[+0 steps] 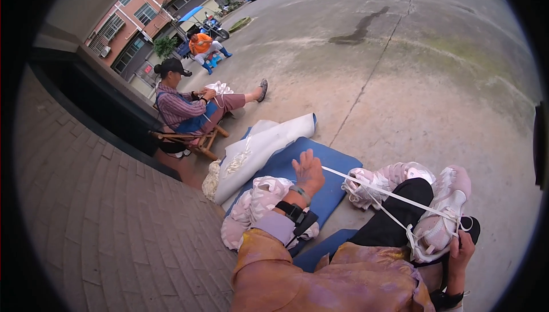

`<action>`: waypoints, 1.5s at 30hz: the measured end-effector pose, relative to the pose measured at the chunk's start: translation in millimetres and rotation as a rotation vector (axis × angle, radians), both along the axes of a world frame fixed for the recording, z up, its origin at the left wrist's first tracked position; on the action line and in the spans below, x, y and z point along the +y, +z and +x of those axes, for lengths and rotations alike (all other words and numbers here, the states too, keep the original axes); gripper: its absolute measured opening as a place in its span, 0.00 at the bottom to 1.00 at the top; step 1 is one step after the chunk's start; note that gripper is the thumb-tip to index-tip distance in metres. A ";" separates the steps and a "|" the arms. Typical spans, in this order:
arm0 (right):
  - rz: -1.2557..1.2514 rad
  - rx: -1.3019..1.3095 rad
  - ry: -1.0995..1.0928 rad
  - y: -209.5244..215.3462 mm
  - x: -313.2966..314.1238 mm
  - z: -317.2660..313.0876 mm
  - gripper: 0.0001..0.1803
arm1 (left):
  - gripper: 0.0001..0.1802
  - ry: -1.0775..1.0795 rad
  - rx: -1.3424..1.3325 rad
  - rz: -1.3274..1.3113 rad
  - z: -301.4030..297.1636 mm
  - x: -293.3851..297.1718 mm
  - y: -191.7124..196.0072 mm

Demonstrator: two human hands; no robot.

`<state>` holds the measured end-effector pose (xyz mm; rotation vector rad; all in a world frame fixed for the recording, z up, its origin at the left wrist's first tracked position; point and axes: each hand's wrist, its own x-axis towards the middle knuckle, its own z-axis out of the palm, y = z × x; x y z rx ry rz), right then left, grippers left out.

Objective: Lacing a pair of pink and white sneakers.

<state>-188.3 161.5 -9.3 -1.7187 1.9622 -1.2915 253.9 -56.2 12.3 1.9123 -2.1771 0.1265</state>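
Observation:
A pink and white lace-up shoe rests on my right thigh, toward the lower right. My left hand is raised over the blue mat, closed on one end of a long white shoelace. The lace runs taut from that hand to the shoe's eyelets. A second stretch of lace slants down to the shoe's near edge. My right hand is closed at the shoe's right edge, beside a small lace loop; its fingertips are partly hidden. More pink and white shoes lie in a row beyond my leg.
A pile of similar shoes sits left of my left forearm. Ahead lie a blue mat, a white sheet and a bundle of cream laces. A co-worker sits on a wooden chair by the brick wall.

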 end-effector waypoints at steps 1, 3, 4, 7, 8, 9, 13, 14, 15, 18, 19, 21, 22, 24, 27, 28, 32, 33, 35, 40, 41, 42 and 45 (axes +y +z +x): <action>-0.003 0.000 0.002 4.9 -0.9 -0.2 0.11 | 0.05 0.091 -0.108 -0.059 28.9 -3.2 -3.3; -0.006 0.060 -0.008 5.7 -1.1 -2.6 0.10 | 0.04 0.199 -0.092 0.071 47.9 -7.2 -2.6; -0.018 0.071 -0.039 11.7 -4.5 5.8 0.10 | 0.04 0.184 -0.132 0.146 45.8 -7.6 -2.0; -0.046 0.123 -0.078 15.9 -16.7 22.5 0.11 | 0.03 0.025 -0.201 0.256 16.0 6.9 -6.9; -0.027 0.140 -0.090 21.0 -17.7 28.7 0.12 | 0.04 -0.108 -0.064 0.263 2.9 8.4 -7.6; -0.040 0.147 -0.072 24.0 -20.0 34.3 0.14 | 0.06 -0.219 0.077 0.272 -13.3 12.3 -7.9; 0.002 0.062 -0.119 26.0 -12.5 33.7 0.19 | 0.09 -0.576 0.528 0.232 -120.0 12.5 -15.1; 0.017 -0.021 -0.127 24.4 -10.0 31.5 0.19 | 0.09 -0.682 0.620 0.242 -149.0 17.9 -8.5; 0.029 -0.102 -0.133 24.5 -8.2 28.1 0.20 | 0.08 -0.786 0.716 0.249 -176.5 22.1 -2.7; 0.198 -0.534 -0.215 25.0 -5.4 13.4 0.19 | 0.08 -1.005 0.759 0.301 -233.9 38.3 8.3; 0.200 -0.537 -0.222 25.2 -6.7 11.1 0.19 | 0.09 -0.995 0.703 0.352 -241.5 43.5 5.5; 0.137 -0.405 -0.179 26.6 -12.4 9.4 0.21 | 0.11 -0.961 0.626 0.433 -251.5 52.1 5.3; 0.129 -0.358 -0.136 27.6 -16.2 7.8 0.22 | 0.11 -0.961 0.622 0.440 -253.7 53.4 5.9; 0.061 -0.261 -0.103 22.5 -23.8 7.0 0.20 | 0.10 -0.918 0.583 0.461 -255.9 56.0 6.5; -0.075 -0.129 -0.068 16.5 -35.4 5.2 0.15 | 0.11 -0.882 0.647 0.519 -257.4 58.2 6.6; -0.140 -0.094 -0.062 15.3 -37.1 5.8 0.12 | 0.11 -0.883 0.643 0.523 -256.3 57.7 6.3; 0.003 -0.367 -0.195 10.9 -35.6 11.5 0.09 | 0.08 -0.872 0.675 0.547 -249.8 56.1 4.6; 0.018 -0.399 -0.220 10.3 -34.1 14.9 0.09 | 0.07 -0.882 0.690 0.528 -248.6 55.9 4.5; 0.035 -0.430 -0.244 12.0 -32.6 17.0 0.09 | 0.07 -0.884 0.710 0.530 -247.8 57.6 5.0; 0.020 -0.292 -0.154 19.2 -37.5 21.4 0.12 | 0.05 -0.928 0.690 0.387 -242.7 61.1 10.6; 0.020 -0.290 -0.151 18.9 -38.2 20.6 0.12 | 0.04 -0.919 0.688 0.417 -240.7 62.0 13.9; 0.023 -0.228 -0.114 18.3 -39.2 19.1 0.13 | 0.04 -0.909 0.685 0.446 -238.3 62.8 17.5; 0.068 -0.176 -0.077 18.0 -41.3 15.2 0.15 | 0.03 -0.973 0.709 0.501 -232.8 62.1 25.5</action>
